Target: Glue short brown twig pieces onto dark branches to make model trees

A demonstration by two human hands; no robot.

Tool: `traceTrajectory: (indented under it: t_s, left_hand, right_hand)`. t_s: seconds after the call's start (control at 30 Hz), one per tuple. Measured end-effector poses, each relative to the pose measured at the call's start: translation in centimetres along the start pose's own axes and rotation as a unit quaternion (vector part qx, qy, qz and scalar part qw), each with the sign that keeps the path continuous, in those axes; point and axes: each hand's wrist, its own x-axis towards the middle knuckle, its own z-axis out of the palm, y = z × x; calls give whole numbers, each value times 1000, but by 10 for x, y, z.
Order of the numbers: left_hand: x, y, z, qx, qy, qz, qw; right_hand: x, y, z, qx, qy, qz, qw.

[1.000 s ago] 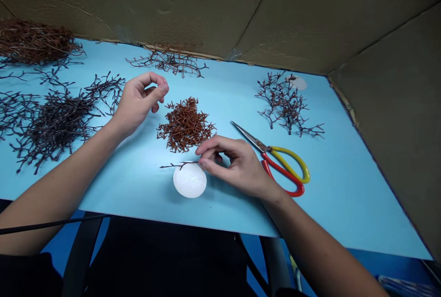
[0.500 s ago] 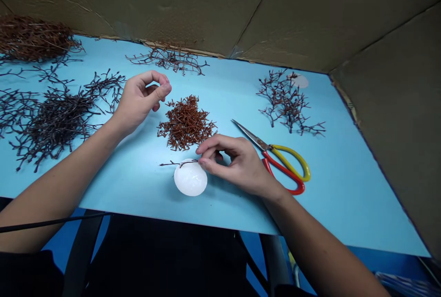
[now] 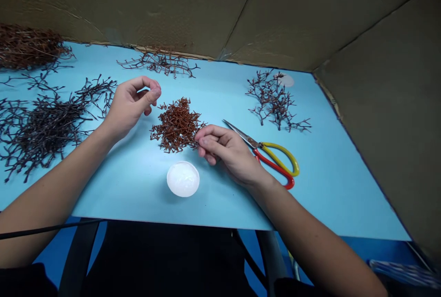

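Note:
My right hand (image 3: 223, 152) is closed in a pinch at the right edge of a pile of short brown twig pieces (image 3: 179, 124). The thin dark twig in its fingertips blends into that pile and hardly shows. My left hand (image 3: 132, 104) hovers left of the pile, thumb and fingers pinched together; whatever they hold, if anything, is too small to make out. Nearer the front edge stands a small white cup (image 3: 183, 179) with a glossy white inside. Neither hand touches it.
Scissors (image 3: 257, 145) with red and yellow handles lie right of my right hand. Dark branched twigs (image 3: 51, 122) spread at left, more branches (image 3: 272, 99) at right beside a white disc (image 3: 286, 80). Brown stems (image 3: 161, 61) lie at the back; cardboard walls (image 3: 165, 7) enclose the table.
My right hand has moved the dark twig from over the white cup up to the brown pile. My left hand keeps its pinch. The whole view has shifted slightly.

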Motion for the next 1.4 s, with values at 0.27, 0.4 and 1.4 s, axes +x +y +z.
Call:
traceTrajectory:
  t_s: [0.27,0.4,1.4]
  left_hand:
    - [0,-1,-1,3,-8,-12,1000]
    - [0,-2,-1,-6,-8,-15,1000]
    - [4,-3,-3,-36,28,-43,998]
  right_hand:
    - [2,0,-5,118,42,54,991]
    - [1,-2,-5,125,38,54,990]
    - [-11,-15,-2,-152,-20,-72,986]
